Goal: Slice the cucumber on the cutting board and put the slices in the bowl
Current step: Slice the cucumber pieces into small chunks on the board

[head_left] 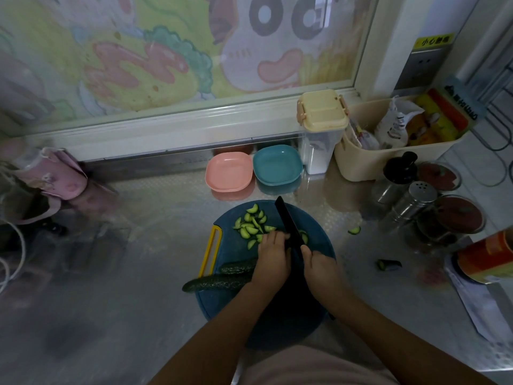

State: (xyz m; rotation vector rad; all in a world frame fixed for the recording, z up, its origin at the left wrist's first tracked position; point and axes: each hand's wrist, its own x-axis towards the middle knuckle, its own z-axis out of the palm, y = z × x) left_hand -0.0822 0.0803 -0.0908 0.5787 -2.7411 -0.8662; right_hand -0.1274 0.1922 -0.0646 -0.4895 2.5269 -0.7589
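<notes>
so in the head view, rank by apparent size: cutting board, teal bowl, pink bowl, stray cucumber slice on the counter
cutting board
teal bowl and pink bowl, too alike to rank
stray cucumber slice

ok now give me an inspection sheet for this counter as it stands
surface: steel counter with a round blue cutting board on it
job's things: cucumber slices piled on the board; two long cucumber pieces at its near left edge; pink bowl and teal bowl hold no slices
clutter: stray slice and cucumber end on the counter to the right; jars, shaker, basket of packets, lidded container
grippers: right hand grips the black knife; left hand has fingertips down beside the blade, what is under them is hidden
cables: white cord at the left edge, cable loops far right
surroundings: window with cartoon film, wall socket
</notes>
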